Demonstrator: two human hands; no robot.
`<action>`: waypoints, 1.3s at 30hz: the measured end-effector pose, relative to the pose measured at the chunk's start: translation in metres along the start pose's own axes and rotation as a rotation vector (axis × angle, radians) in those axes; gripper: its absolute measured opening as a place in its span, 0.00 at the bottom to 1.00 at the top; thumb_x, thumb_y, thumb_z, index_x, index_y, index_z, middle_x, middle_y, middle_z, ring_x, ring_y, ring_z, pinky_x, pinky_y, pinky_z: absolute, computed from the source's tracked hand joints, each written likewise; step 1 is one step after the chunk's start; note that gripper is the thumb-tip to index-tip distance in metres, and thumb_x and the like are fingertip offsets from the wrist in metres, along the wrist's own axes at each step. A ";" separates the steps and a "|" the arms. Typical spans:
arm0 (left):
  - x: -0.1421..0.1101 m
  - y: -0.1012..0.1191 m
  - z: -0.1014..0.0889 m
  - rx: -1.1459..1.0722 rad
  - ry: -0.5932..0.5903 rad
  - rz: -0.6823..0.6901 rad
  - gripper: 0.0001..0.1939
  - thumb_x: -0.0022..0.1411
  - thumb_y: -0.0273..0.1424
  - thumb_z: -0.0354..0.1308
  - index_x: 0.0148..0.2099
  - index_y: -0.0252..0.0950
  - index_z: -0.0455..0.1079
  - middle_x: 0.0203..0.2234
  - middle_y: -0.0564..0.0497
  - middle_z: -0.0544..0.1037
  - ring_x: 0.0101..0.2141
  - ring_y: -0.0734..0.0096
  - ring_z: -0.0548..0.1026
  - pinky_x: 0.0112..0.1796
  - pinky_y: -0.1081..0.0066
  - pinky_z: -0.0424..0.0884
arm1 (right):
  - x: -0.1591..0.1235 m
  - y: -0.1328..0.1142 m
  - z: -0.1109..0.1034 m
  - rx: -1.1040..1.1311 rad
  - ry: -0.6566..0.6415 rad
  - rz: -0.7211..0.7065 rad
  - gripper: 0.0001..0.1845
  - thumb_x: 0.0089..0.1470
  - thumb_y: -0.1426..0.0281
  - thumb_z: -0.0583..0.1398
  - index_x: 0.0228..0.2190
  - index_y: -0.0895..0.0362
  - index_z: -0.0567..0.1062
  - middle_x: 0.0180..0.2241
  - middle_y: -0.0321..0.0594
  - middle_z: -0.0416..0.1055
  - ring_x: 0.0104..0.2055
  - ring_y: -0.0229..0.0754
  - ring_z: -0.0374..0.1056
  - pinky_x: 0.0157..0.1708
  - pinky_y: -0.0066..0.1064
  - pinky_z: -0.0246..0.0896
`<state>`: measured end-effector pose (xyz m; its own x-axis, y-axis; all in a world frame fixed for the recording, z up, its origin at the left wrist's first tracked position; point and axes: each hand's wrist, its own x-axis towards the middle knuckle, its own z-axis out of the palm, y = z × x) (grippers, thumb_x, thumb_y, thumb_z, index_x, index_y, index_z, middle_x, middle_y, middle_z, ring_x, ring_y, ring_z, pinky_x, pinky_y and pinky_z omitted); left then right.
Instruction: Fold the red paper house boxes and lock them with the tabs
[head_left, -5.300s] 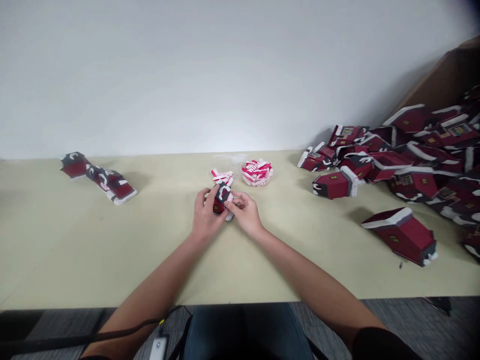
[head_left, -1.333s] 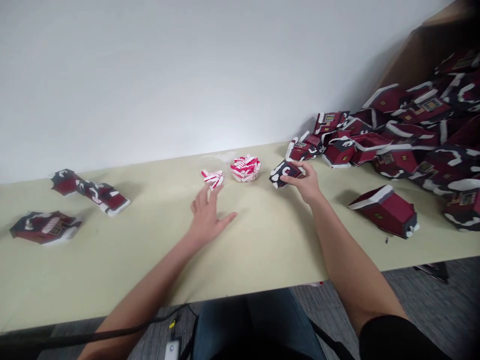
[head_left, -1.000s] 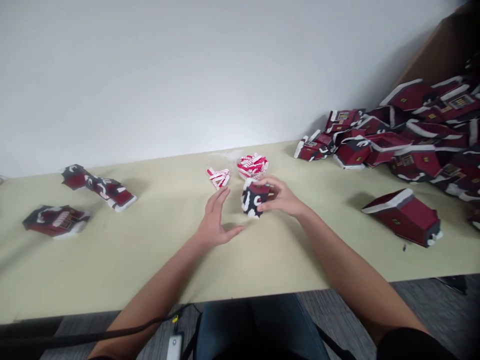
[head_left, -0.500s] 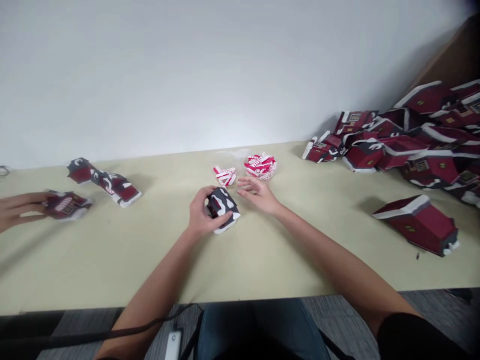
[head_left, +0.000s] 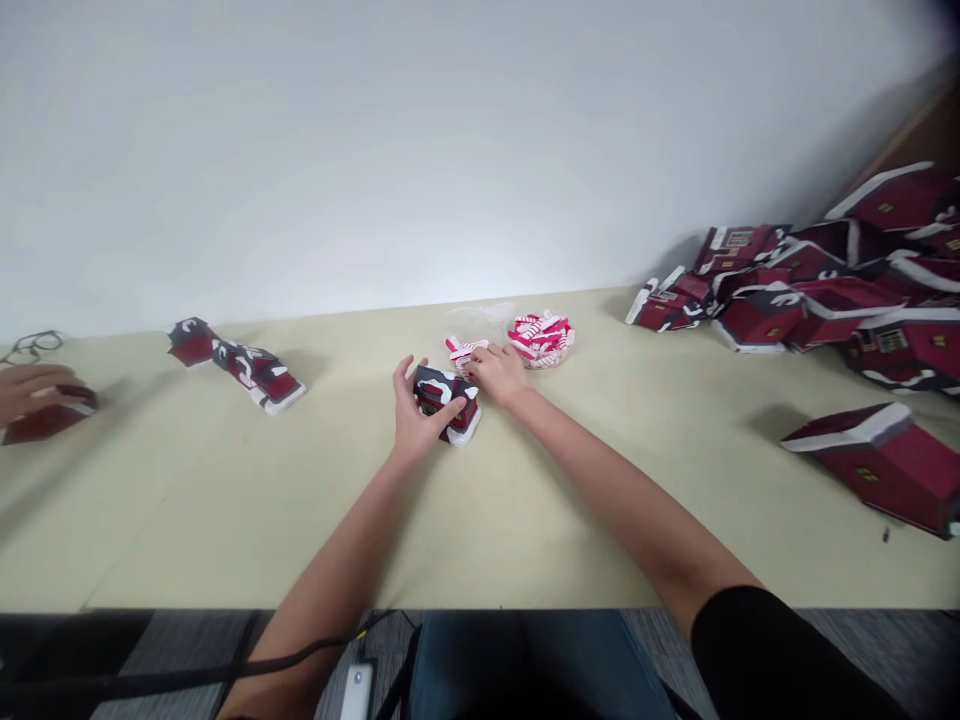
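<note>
My left hand (head_left: 414, 408) is shut on a small dark-roofed red paper house (head_left: 450, 405), which rests on the table with white snow trim along its edges. My right hand (head_left: 499, 373) lies just beyond the house, its fingertips bunched on a small heap of red-and-white striped paper pieces (head_left: 463, 350). I cannot tell whether those fingers hold a piece. Just to the right of that hand stands a clear bowl (head_left: 559, 350) full of the same striped pieces.
At the far left, a co-worker's hand (head_left: 30, 388) rests on a red paper house (head_left: 52, 420), near a pair of glasses (head_left: 31, 346). Further houses (head_left: 240, 365) lie left of centre. A large heap of houses (head_left: 795, 295) fills the right, with one (head_left: 877, 465) apart. The beige table (head_left: 225, 530) ends at a front edge.
My right hand has moved from open above the table onto the striped pieces. My left hand still grips the house. The co-worker's hand has drawn its house further left.
</note>
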<state>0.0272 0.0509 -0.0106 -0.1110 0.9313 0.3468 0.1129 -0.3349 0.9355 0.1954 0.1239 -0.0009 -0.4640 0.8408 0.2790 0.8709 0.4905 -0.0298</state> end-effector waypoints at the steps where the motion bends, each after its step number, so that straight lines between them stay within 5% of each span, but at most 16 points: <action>1: 0.002 -0.001 -0.002 -0.016 -0.037 0.030 0.48 0.43 0.39 0.73 0.62 0.44 0.51 0.62 0.38 0.62 0.53 0.56 0.73 0.51 0.57 0.70 | -0.001 0.002 0.000 0.041 0.034 0.004 0.15 0.63 0.73 0.54 0.42 0.56 0.80 0.48 0.49 0.74 0.52 0.51 0.65 0.49 0.42 0.55; 4: 0.005 -0.002 -0.004 -0.007 -0.052 0.049 0.44 0.44 0.41 0.72 0.61 0.42 0.56 0.58 0.39 0.67 0.52 0.55 0.73 0.50 0.57 0.71 | -0.008 0.010 0.002 0.390 0.237 0.052 0.13 0.63 0.68 0.56 0.44 0.55 0.79 0.46 0.47 0.76 0.47 0.47 0.69 0.47 0.38 0.59; 8: 0.004 -0.001 -0.002 0.199 0.100 0.042 0.44 0.40 0.42 0.74 0.58 0.40 0.61 0.50 0.44 0.70 0.49 0.56 0.73 0.48 0.59 0.71 | -0.023 0.016 -0.001 1.062 0.495 0.277 0.18 0.57 0.57 0.60 0.42 0.56 0.78 0.41 0.43 0.77 0.37 0.42 0.70 0.35 0.32 0.64; 14: 0.000 0.000 -0.005 0.411 -0.128 0.333 0.44 0.45 0.39 0.70 0.62 0.38 0.56 0.48 0.43 0.69 0.47 0.56 0.72 0.49 0.57 0.70 | -0.067 0.010 -0.023 1.630 0.404 0.525 0.22 0.42 0.55 0.68 0.39 0.53 0.77 0.31 0.34 0.74 0.29 0.35 0.66 0.24 0.25 0.60; 21: -0.004 0.003 0.001 0.580 -0.097 0.290 0.51 0.40 0.46 0.73 0.63 0.39 0.55 0.48 0.42 0.70 0.48 0.52 0.73 0.48 0.54 0.72 | -0.095 -0.009 -0.029 1.832 0.253 0.640 0.23 0.38 0.61 0.72 0.36 0.54 0.73 0.27 0.31 0.75 0.26 0.33 0.70 0.30 0.28 0.70; 29: -0.005 0.006 0.004 0.434 -0.190 0.191 0.53 0.43 0.37 0.72 0.67 0.41 0.48 0.36 0.49 0.76 0.33 0.62 0.77 0.38 0.63 0.73 | -0.094 -0.022 -0.014 1.971 0.131 0.675 0.19 0.40 0.67 0.74 0.33 0.55 0.75 0.28 0.35 0.77 0.32 0.37 0.76 0.42 0.33 0.75; 39: -0.008 0.007 0.007 0.427 -0.247 0.254 0.53 0.44 0.37 0.73 0.67 0.40 0.49 0.43 0.44 0.77 0.39 0.58 0.79 0.43 0.62 0.75 | -0.094 -0.032 -0.006 2.034 0.132 0.652 0.23 0.34 0.63 0.76 0.32 0.55 0.76 0.28 0.34 0.78 0.31 0.35 0.76 0.40 0.31 0.75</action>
<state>0.0358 0.0419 -0.0074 0.2010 0.8517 0.4840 0.5020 -0.5138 0.6957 0.2119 0.0281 -0.0207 -0.1567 0.9761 -0.1504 -0.5210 -0.2111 -0.8271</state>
